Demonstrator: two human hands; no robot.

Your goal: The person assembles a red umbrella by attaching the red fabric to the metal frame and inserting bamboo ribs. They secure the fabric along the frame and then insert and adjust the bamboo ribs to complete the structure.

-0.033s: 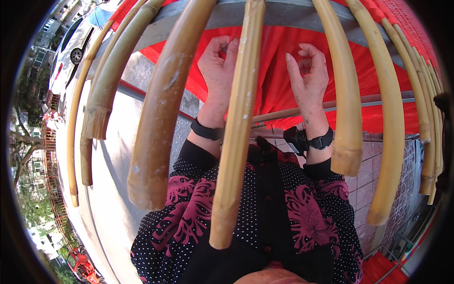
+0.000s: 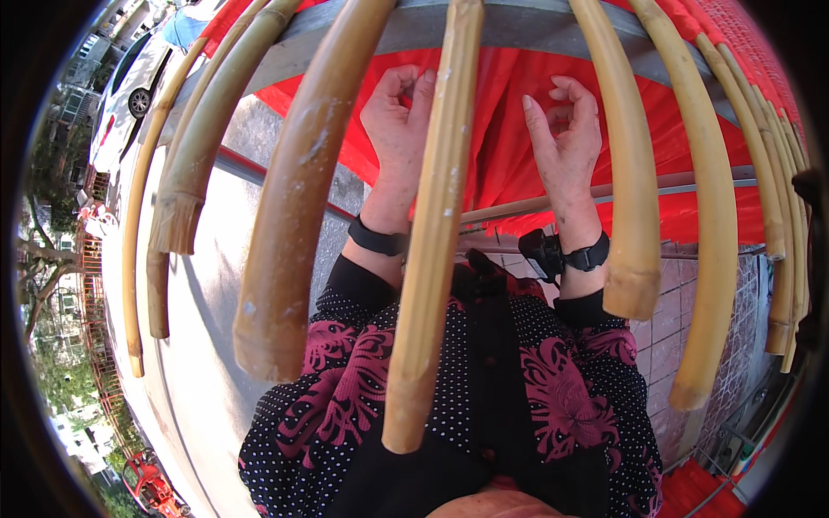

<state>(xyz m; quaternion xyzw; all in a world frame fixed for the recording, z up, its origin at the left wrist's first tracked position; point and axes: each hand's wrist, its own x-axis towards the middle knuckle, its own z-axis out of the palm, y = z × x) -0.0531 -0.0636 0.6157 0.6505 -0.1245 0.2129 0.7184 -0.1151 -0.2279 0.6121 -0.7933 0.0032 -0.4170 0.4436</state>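
Note:
Behind a row of bamboo poles, my left hand [image 2: 396, 121] is raised with loosely curled fingers and a gap before the thumb. A ribbed pale bamboo pole [image 2: 427, 259] covers part of its thumb side. My right hand [image 2: 568, 129] is likewise raised, thumb apart from half-bent fingers, nothing seen in it. It is nearest to another yellow bamboo pole [image 2: 629, 190]. Red cloth [image 2: 496, 129] hangs behind both hands. Black bands circle both wrists, and a small black device [image 2: 541, 255] sits beside the right one.
A grey metal beam [image 2: 509, 33] crosses above the hands, with bamboo ends jutting out past it. A thick brown bamboo pole [image 2: 298, 207] stands to the left. A thin rail [image 2: 518, 205] runs below the hands. A white car [image 2: 129, 104] is at far left; wire mesh [image 2: 734, 371] is at right.
My right hand has shifted very slightly to the right and up. My left hand and the poles look almost unmoved.

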